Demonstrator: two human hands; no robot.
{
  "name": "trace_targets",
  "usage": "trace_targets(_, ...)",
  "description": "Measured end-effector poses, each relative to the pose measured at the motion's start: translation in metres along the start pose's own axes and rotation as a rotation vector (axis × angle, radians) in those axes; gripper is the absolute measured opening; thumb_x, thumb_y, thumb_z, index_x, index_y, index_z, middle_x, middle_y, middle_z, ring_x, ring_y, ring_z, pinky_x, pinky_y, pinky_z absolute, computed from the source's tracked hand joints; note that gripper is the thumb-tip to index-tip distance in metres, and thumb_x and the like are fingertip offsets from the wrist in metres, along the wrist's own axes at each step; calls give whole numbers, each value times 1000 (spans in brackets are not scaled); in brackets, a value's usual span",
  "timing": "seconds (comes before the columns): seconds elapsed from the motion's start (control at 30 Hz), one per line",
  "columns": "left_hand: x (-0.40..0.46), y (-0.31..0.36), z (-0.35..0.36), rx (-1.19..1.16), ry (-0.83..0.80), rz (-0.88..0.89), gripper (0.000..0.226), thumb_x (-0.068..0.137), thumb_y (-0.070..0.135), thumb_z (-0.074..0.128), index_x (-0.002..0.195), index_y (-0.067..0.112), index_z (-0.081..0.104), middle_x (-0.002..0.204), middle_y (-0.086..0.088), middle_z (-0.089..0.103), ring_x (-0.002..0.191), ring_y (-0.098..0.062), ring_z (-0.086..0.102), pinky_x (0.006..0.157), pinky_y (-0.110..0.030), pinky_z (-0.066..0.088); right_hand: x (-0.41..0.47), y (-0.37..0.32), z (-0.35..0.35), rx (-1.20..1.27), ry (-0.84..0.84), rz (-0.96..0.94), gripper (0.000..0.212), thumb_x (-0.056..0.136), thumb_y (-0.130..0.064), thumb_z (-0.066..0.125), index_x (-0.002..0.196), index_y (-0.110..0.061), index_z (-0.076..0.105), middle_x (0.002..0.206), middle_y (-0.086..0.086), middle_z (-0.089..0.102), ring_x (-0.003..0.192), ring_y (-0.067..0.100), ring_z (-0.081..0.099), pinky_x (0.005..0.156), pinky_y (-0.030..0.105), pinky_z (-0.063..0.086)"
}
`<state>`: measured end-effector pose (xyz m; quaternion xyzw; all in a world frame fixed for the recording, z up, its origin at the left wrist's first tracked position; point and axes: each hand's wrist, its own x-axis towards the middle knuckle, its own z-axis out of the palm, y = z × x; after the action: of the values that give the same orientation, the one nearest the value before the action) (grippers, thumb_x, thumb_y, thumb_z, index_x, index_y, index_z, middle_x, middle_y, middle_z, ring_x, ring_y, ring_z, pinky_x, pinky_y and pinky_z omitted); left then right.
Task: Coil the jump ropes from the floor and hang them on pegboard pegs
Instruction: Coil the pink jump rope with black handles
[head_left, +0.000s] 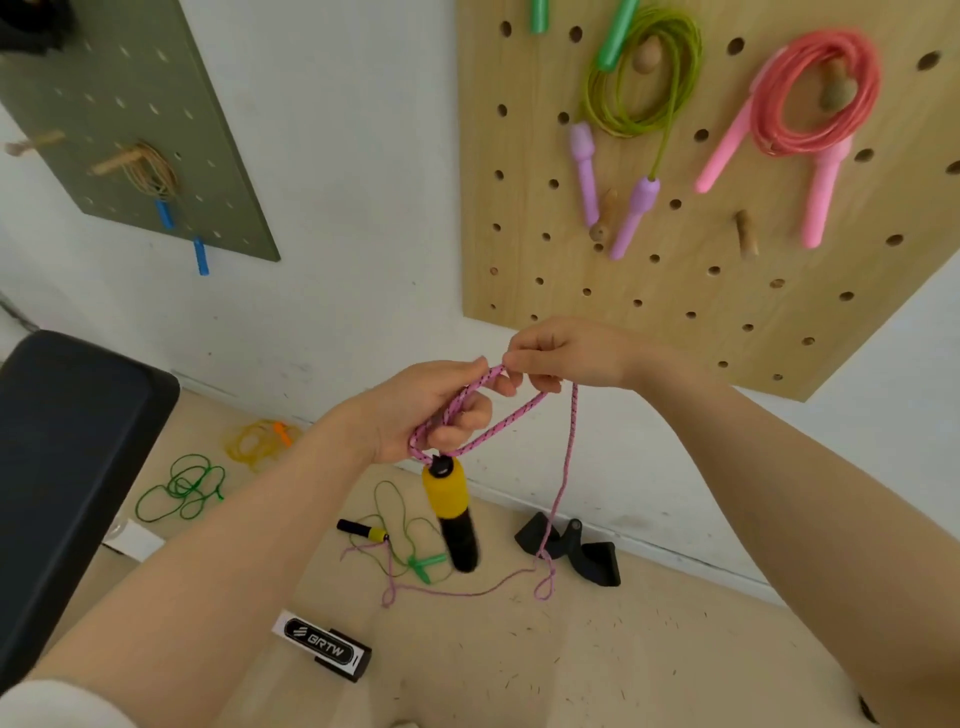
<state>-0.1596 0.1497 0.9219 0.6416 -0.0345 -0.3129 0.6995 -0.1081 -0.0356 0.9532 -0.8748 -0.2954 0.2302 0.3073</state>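
A pink braided jump rope (511, 415) runs between both hands in front of the wall. My left hand (431, 410) is shut on a small loop of it, and its yellow-and-black handle (453, 512) hangs just below that hand. My right hand (566, 356) pinches the rope beside the left thumb. From there the rope drops to the floor and trails left to its second yellow-and-black handle (363, 531). The wooden pegboard (597, 280) at the upper right holds a coiled green rope (641, 78) and a coiled pink rope (815, 93) on pegs. A bare peg (746, 235) sticks out lower down.
Loose green ropes (179, 488) (415, 540) and a yellow rope (257, 441) lie on the floor by the wall. A black strap (571, 551) and a labelled black band (322, 644) also lie there. A dark bench (67, 467) stands left. A green pegboard (130, 119) holds a tan rope.
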Motion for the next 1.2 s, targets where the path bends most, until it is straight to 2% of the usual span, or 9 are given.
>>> trace_targets(0.17, -2, 8, -13, 81, -9, 22, 36, 101, 26, 29, 88, 7, 56, 50, 1, 39, 33, -10, 31, 34, -17, 26, 14, -23, 7, -83, -44, -26, 26, 98, -25, 41, 112, -12, 59, 84, -10, 61, 93, 16, 55, 87, 30, 41)
trace_targets(0.33, -4, 10, -32, -3, -52, -20, 39, 100, 30, 30, 73, 12, 53, 48, 6, 30, 31, -4, 22, 33, -15, 17, 31, -40, 13, -87, 65, -110, 24, 96, -17, 47, 117, -14, 56, 84, -11, 58, 82, 12, 54, 74, 22, 42)
trace_targets(0.47, -10, 14, -47, -147, -71, 2, 42, 88, 39, 37, 50, 22, 43, 41, 11, 22, 30, -3, 12, 32, -15, 11, 35, -30, 12, 306, 20, -104, 19, 93, -17, 54, 101, -1, 60, 71, 1, 53, 68, 13, 48, 72, 25, 42)
trace_targets(0.57, -13, 18, -58, -396, -18, 142, 42, 83, 42, 39, 46, 23, 38, 47, 8, 10, 35, -9, 5, 33, -17, 10, 36, -17, 13, 599, -32, -77, 19, 88, -22, 56, 76, -8, 56, 52, -6, 40, 57, 12, 40, 68, 20, 43)
trace_targets(0.7, -15, 14, -71, -590, 47, 290, 37, 83, 37, 42, 49, 21, 41, 42, 7, 11, 34, -9, 4, 31, -18, 8, 42, 0, 19, 827, 48, -23, 14, 83, -20, 53, 77, -12, 63, 63, -3, 56, 56, 9, 43, 54, 17, 36)
trace_targets(0.8, -18, 9, -82, -705, 67, 416, 35, 84, 35, 40, 58, 19, 57, 44, 6, 8, 32, -10, 4, 28, -16, 13, 46, 14, 31, 742, 93, 80, 11, 90, -8, 55, 84, -11, 63, 81, 2, 66, 51, 7, 38, 47, 17, 27)
trace_targets(0.87, -21, 6, -96, -790, 98, 494, 34, 86, 33, 39, 68, 17, 64, 43, 5, 8, 32, -10, 5, 28, -15, 15, 41, 26, 36, 650, 142, 177, 15, 92, -9, 53, 83, -10, 64, 76, 3, 64, 49, 9, 34, 46, 17, 29)
trace_targets(1.03, -5, -2, -108, -662, 333, 381, 31, 101, 30, 31, 78, 19, 49, 41, 8, 28, 29, -3, 21, 32, -14, 19, 50, 39, 60, 325, 392, 466, 23, 91, -24, 57, 78, -8, 68, 61, 2, 52, 53, 13, 36, 50, 21, 29)
trace_targets(1.2, 9, -8, -85, -404, 380, 300, 26, 102, 28, 29, 91, 14, 48, 79, -11, 70, 62, -20, 69, 57, -26, 57, 79, -12, 76, 6, 30, 465, 24, 90, -21, 55, 94, -3, 70, 75, -2, 62, 65, 9, 48, 61, 19, 38)
